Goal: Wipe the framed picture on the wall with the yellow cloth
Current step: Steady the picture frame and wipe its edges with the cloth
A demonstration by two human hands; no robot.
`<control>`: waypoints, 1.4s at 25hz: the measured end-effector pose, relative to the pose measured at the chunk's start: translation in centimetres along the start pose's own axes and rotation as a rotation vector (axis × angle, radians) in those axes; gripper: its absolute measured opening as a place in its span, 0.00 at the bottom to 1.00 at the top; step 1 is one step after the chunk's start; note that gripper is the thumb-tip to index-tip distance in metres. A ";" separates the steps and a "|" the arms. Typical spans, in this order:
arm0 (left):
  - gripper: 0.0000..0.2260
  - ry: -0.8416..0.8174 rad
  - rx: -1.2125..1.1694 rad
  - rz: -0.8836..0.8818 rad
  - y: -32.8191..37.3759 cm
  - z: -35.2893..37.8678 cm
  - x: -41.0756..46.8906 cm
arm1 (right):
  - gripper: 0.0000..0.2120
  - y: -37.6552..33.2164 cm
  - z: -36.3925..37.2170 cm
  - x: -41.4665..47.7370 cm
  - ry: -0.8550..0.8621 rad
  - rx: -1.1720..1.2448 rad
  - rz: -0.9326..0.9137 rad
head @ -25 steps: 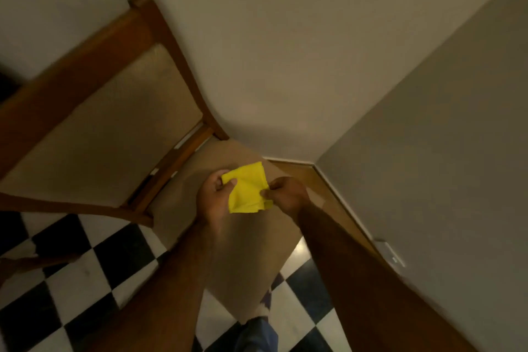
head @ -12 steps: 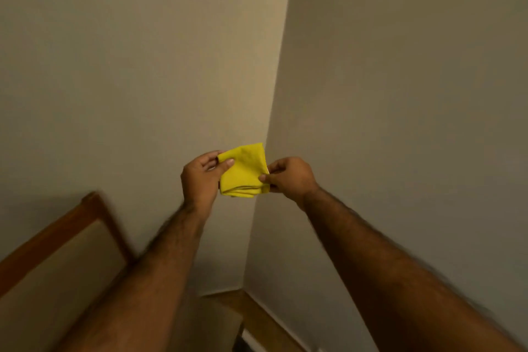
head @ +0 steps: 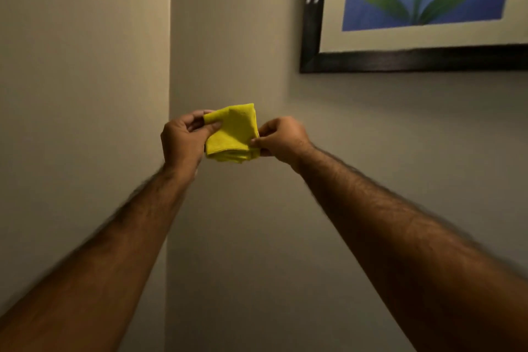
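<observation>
The cloth (head: pixel 233 134) — yellow and folded into a small thick square — is held up in front of the corner where two walls meet. Its left edge is pinched between thumb and fingers of the left hand (head: pixel 183 141), and its right edge is gripped by the fingertips of the right hand (head: pixel 281 138); both hands are closed on it, one at each side. The picture (head: pixel 414 11) is seen well above and to the right of the cloth, hung on the right wall (head: pixel 371 128) — a dark frame around a pale mat and a red flower with green leaves on blue. It is not touched by the cloth.
</observation>
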State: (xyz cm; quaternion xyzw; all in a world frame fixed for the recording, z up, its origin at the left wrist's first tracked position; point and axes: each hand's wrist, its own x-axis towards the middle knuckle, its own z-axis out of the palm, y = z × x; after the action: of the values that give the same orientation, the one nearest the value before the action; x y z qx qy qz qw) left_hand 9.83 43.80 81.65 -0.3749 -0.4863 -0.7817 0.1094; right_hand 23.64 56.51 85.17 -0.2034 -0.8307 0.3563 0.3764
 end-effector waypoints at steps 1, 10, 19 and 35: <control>0.14 -0.011 -0.004 0.031 1.5 1.4 1.0 | 0.10 -1.3 -1.9 0.2 0.039 -0.018 -0.024; 0.09 -0.121 -0.077 0.287 13.1 13.3 7.5 | 0.09 -8.7 -17.1 1.6 0.329 -0.070 -0.136; 0.13 -0.047 -0.045 0.413 19.9 18.1 15.3 | 0.27 -11.1 -33.4 0.6 0.879 -0.746 -0.441; 0.08 0.324 0.514 0.943 18.2 25.5 18.9 | 0.49 -1.5 -42.4 4.3 0.953 -1.147 -0.404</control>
State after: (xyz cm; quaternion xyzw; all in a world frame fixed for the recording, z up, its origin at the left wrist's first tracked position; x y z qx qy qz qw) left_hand 18.65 59.75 113.38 -0.3881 -0.4179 -0.5522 0.6081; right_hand 53.50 76.71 107.95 -0.3426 -0.6545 -0.3316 0.5868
